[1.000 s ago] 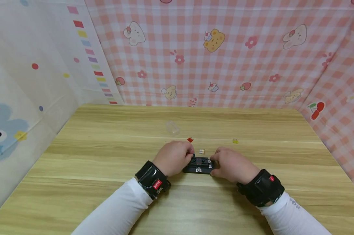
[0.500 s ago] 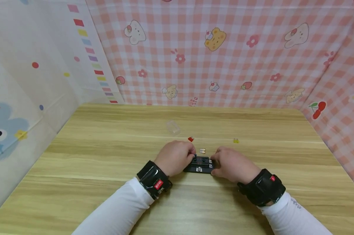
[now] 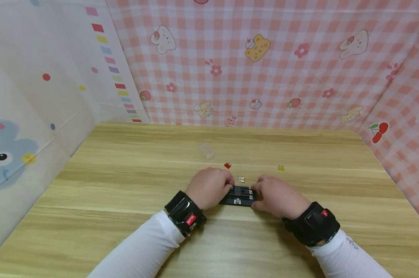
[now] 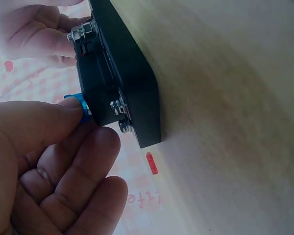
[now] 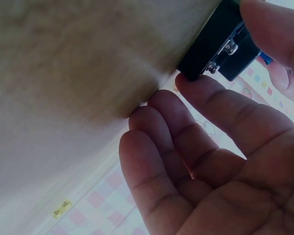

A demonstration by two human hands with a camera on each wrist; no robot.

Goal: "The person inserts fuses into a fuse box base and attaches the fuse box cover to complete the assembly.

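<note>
A black fuse box (image 3: 246, 202) with metal terminal screws lies flat on the table between both hands. My left hand (image 3: 209, 188) pinches a small blue blade fuse (image 4: 78, 96) between thumb and index finger, against the top of the fuse box near its left end. How deep the fuse sits is hidden by the fingers. My right hand (image 3: 279, 197) grips the right end of the fuse box between thumb and index finger. In the right wrist view, its other fingers rest loosely curled by the table, and the blue fuse shows behind the box.
Just beyond the box on the wooden table (image 3: 154, 154) lie a red blade fuse (image 3: 228, 165) and a pale one with metal prongs (image 3: 242, 179). Farther right is a yellow blade fuse (image 3: 281, 168). A clear plastic cover (image 3: 207, 151) lies behind them. Patterned cloth walls (image 3: 230, 58) enclose the table.
Everything shifts slightly in the head view as the camera moves. The left fingers stay at the box's left end with the blue fuse, and the right hand keeps its grip.
</note>
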